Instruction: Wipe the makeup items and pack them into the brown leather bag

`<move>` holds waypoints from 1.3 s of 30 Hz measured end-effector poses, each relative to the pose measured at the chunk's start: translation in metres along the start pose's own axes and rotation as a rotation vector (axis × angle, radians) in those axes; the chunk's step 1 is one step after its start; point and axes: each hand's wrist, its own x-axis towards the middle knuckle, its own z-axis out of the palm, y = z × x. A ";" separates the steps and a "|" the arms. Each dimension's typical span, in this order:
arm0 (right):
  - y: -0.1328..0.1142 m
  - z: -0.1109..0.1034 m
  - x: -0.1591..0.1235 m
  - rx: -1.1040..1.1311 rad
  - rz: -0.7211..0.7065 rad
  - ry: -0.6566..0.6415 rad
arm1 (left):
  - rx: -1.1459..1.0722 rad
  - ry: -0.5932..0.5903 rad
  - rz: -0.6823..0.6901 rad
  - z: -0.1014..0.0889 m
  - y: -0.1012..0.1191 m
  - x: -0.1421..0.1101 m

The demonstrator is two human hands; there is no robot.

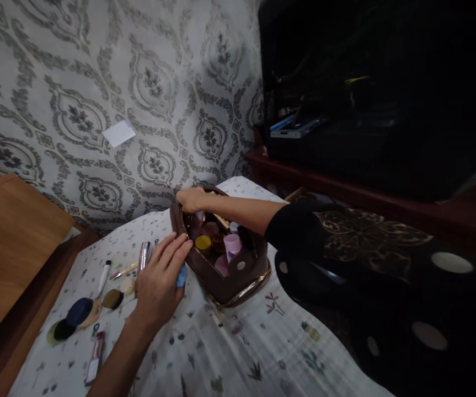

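Observation:
A brown cosmetic bag (220, 285) lies unzipped on the patterned cloth, with a gold zipper along its near edge. Inside it are a pink-lidded tube (232, 245), a yellow-lidded jar (203, 243) and several other small items. My right hand (192, 199) is closed on the bag's far left rim, its fingertips hidden. My left hand (161, 281) rests its outstretched fingers on the bag's left side. Something blue (182, 275) shows beneath my left palm; whether the hand touches it, I cannot tell.
Left of the bag lie a blue-lidded jar (79, 312), an olive-lidded jar (112, 299), a white tube (104, 278), a lip gloss tube (95, 358) and a silver tube (144, 255). A wooden panel (14, 242) stands left; a dark screen (365, 99) stands right.

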 end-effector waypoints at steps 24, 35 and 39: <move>-0.004 -0.052 -0.057 -0.152 0.006 -0.096 | -0.051 -0.009 -0.028 -0.002 0.006 0.001; -0.015 -0.058 -0.104 -0.114 -0.113 -0.042 | -0.150 -0.047 -0.258 0.007 0.006 -0.044; -0.025 -0.052 -0.129 -0.115 -0.147 -0.085 | -0.203 -0.136 -0.306 0.015 0.009 -0.079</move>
